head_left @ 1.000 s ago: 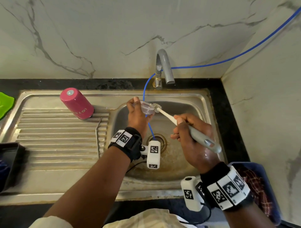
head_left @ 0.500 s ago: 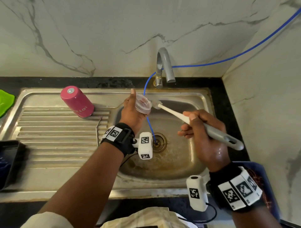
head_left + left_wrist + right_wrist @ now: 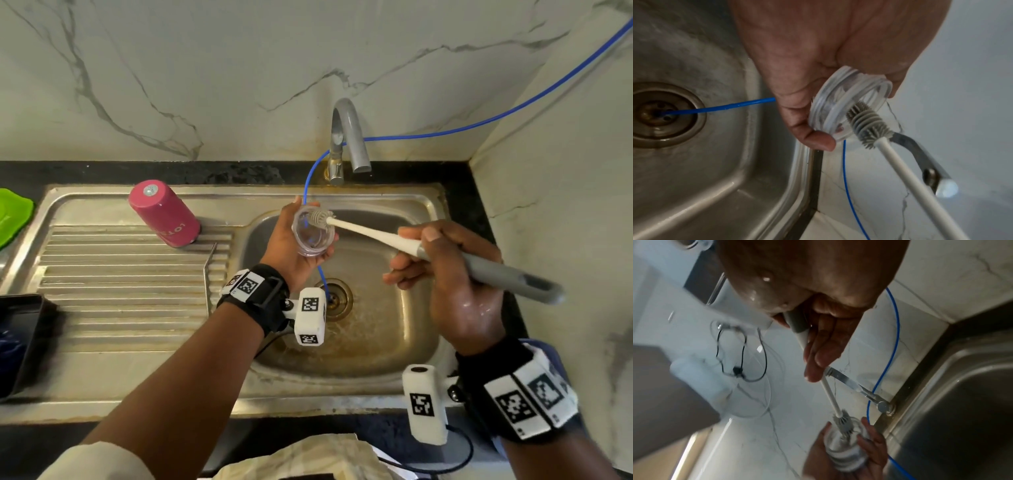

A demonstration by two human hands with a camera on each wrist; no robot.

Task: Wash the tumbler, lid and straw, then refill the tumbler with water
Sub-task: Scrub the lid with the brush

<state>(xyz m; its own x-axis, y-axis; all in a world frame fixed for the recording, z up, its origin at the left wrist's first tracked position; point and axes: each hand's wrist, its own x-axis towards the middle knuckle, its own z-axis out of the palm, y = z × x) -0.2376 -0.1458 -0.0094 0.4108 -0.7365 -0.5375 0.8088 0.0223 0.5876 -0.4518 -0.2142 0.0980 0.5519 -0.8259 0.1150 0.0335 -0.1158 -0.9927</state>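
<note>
Scrubbing goes best if the left hand (image 3: 291, 246), fingers curled round the clear round plastic lid (image 3: 313, 234) above the steel sink basin (image 3: 394, 342), turns it slowly while the right hand (image 3: 445, 284), gripping the grey-bristled white-shafted brush (image 3: 376, 236), sweeps every groove.

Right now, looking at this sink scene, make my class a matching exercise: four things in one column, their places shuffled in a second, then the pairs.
1. lid
2. brush
3. tumbler
4. blue tube

A. upside down on the draining board
B. runs into the drain
C. in the left hand
D. in the right hand

Pairs: 1-C, 2-D, 3-A, 4-B
</note>
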